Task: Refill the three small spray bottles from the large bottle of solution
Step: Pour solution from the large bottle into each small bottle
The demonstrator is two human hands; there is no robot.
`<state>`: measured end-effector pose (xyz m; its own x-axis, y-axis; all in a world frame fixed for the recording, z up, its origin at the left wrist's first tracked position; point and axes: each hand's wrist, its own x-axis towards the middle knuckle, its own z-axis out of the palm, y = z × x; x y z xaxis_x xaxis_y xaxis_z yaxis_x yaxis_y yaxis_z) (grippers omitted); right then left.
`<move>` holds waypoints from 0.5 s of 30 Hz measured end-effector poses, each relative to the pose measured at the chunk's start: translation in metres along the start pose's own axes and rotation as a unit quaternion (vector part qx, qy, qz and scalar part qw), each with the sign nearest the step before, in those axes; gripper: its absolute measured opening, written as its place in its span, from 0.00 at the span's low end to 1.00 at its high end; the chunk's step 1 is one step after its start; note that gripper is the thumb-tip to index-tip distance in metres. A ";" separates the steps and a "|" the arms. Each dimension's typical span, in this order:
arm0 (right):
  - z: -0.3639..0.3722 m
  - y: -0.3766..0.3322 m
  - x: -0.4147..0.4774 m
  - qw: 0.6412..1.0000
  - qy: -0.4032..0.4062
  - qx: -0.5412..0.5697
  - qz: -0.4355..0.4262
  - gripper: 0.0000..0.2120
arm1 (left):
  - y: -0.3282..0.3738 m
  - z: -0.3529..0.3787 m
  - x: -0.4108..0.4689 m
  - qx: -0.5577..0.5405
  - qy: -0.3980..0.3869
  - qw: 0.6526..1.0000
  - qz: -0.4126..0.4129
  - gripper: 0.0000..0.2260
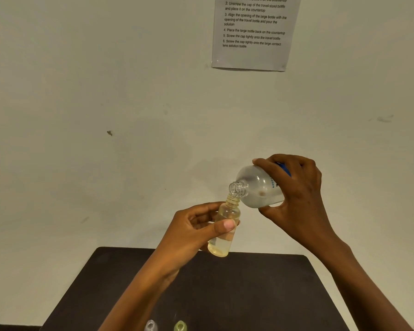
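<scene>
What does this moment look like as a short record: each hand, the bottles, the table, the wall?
left hand: grips the small bottle, held near upright above the table
small bottle: uncapped, yellowish, liquid in its lower part
right hand: grips the large bottle
large bottle: uncapped, tipped, neck at the small bottle's mouth
table: dark; tops of a clear bottle and a green bottle show at the picture's bottom edge
wall: printed instruction sheet
</scene>
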<state>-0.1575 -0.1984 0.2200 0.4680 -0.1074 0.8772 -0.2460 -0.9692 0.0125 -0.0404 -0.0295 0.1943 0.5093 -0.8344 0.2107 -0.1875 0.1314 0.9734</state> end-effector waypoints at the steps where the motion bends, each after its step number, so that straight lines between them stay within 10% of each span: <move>1: 0.000 0.000 0.000 1.000 0.000 0.000 0.001 0.33 | 0.000 0.000 0.000 0.000 0.000 1.000 -0.001 0.19; 15: 0.004 0.001 -0.001 1.000 -0.004 0.001 0.001 0.33 | -0.002 -0.001 0.002 0.000 0.001 1.000 0.002 0.18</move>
<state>-0.1550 -0.2004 0.2176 0.4738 -0.1108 0.8736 -0.2457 -0.9693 0.0103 -0.0388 -0.0308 0.1929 0.5097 -0.8333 0.2142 -0.1895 0.1341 0.9727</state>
